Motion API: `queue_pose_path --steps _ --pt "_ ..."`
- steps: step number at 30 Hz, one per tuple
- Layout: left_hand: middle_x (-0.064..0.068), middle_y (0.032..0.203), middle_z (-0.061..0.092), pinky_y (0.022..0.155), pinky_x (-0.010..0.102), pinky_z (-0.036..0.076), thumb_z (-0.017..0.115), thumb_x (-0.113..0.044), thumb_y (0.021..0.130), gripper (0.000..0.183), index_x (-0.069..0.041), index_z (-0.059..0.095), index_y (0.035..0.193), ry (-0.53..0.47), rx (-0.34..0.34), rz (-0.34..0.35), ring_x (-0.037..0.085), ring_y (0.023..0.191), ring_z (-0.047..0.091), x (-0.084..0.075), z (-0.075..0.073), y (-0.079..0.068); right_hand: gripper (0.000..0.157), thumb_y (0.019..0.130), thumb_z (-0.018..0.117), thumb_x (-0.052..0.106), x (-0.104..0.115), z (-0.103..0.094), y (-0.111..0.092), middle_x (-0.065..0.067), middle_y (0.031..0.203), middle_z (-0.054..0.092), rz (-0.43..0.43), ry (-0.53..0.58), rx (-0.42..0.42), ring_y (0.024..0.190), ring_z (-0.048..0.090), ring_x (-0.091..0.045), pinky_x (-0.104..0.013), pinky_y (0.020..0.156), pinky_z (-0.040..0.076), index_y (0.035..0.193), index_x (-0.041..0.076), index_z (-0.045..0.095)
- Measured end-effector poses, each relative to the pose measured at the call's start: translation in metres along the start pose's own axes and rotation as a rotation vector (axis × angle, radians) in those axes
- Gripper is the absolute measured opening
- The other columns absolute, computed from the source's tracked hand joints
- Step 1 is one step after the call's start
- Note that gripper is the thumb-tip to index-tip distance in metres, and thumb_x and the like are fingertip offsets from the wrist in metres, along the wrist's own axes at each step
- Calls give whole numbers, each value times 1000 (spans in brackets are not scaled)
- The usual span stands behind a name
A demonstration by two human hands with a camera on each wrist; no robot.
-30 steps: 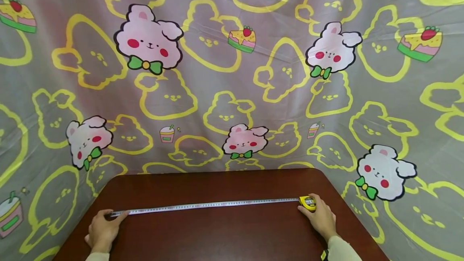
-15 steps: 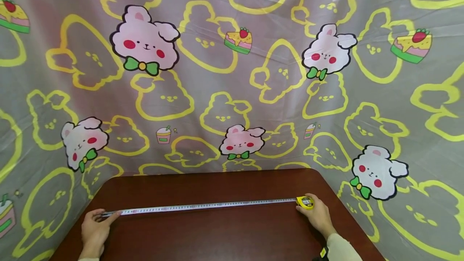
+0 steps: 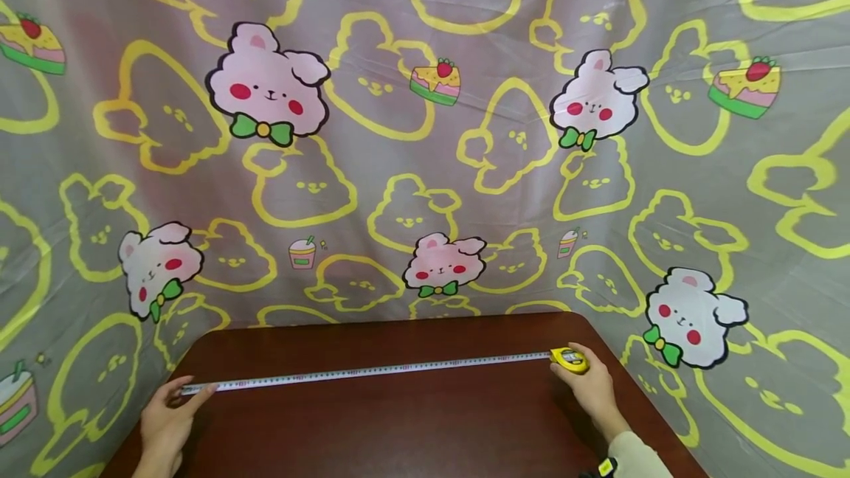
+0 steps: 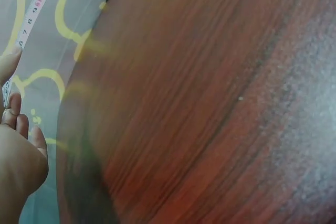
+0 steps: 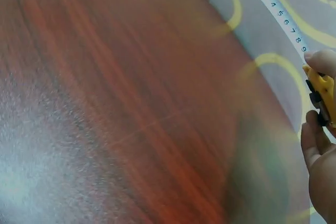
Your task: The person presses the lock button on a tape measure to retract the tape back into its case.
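Note:
A tape measure with a yellow case (image 3: 571,361) is pulled out, its white blade (image 3: 378,370) stretched across above the brown table. My left hand (image 3: 166,419) pinches the blade's free end between thumb and fingers. My right hand (image 3: 594,386) grips the yellow case at the other end. In the left wrist view, printed numbers show on the blade (image 4: 32,14) beyond the left thumb. The right wrist view shows the case (image 5: 324,95) with its black parts between thumb and fingers, and the blade (image 5: 278,11) running out from it.
The dark brown table (image 3: 372,434) has rounded far corners. A grey curtain (image 3: 511,242) with yellow outlines and rabbit faces hangs behind it and along both sides. A dark band with a yellow piece (image 3: 606,468) sits at the right wrist.
My left hand has moved left with the blade's end, and more blade is out. My right hand and the case have risen slightly. The head view has shifted a little.

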State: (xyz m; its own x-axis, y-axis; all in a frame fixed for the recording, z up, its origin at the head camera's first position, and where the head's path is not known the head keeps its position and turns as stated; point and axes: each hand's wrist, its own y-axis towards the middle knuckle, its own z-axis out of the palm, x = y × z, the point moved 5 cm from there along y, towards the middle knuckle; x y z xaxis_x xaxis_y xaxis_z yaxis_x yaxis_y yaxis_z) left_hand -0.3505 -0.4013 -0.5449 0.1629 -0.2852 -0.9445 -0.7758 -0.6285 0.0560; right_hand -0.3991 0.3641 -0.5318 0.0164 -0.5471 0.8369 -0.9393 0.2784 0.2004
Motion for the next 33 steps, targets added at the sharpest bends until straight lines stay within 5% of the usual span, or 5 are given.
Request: queue_pose_path --steps 15,27,33 --pt "0 116 53 71 14 39 87 -35 86 65 -8 56 136 -76 -52 14 6 95 47 -22 -9 -9 84 94 80 32 15 -21 -6 -27 150 34 62 199 23 124 42 -40 -13 78 44 158 6 32" --pt "0 114 52 66 11 41 86 -38 86 55 -14 59 128 -117 -62 31 6 91 46 -46 -20 -6 69 96 76 16 42 -33 -5 -23 138 39 -16 221 -7 114 45 -34 -20 78 46 149 1 33" --pt "-2 115 52 67 11 41 87 -40 86 56 -16 59 128 -112 -85 44 4 91 48 -57 -25 -6 56 96 78 17 55 -40 -5 -18 130 47 -91 231 -16 101 52 -25 -25 77 50 142 4 49"
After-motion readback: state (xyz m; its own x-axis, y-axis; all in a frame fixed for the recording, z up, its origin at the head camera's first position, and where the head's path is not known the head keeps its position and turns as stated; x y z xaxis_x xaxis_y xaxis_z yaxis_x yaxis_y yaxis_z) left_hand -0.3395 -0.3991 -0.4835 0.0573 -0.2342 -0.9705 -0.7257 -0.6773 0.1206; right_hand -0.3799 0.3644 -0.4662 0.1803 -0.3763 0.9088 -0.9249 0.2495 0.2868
